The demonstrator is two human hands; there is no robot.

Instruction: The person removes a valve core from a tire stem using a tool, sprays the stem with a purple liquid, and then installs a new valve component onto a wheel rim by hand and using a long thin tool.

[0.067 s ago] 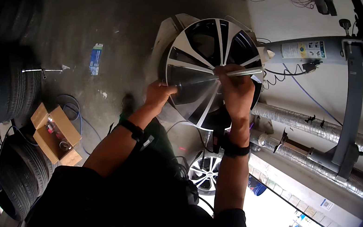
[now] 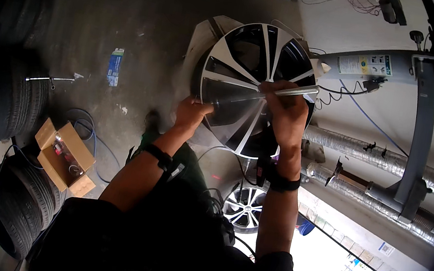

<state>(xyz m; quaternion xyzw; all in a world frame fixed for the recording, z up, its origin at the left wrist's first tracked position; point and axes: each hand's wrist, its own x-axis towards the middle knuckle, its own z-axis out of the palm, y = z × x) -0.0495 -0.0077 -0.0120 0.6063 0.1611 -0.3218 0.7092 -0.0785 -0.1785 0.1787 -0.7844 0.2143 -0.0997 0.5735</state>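
Observation:
A two-tone alloy wheel (image 2: pixel 233 70), silver and black, lies face up in front of me. My right hand (image 2: pixel 288 118) is over its middle with the fingers closed round a silver metal bar (image 2: pixel 307 90). One end of the bar sticks out to the right across the rim; toward the left a faint grey streak runs from my fingers, too blurred to make out. At the wheel's left edge, my left hand (image 2: pixel 192 112) has its fingers curled at the rim and its thumb over the face. The fingertips are partly hidden there.
Tyres (image 2: pixel 6 98) stand at the left, with a wrench (image 2: pixel 48 79) by them. An open cardboard box (image 2: pixel 65 157) and a blue hose (image 2: pixel 94 137) lie nearer. Machine arms (image 2: pixel 417 137) and foil-wrapped pipes (image 2: pixel 388 155) are at the right. Another wheel (image 2: pixel 244 207) lies below.
The whole view has shifted slightly. Both hands keep their places on the wheel, and the bar stays in my right hand.

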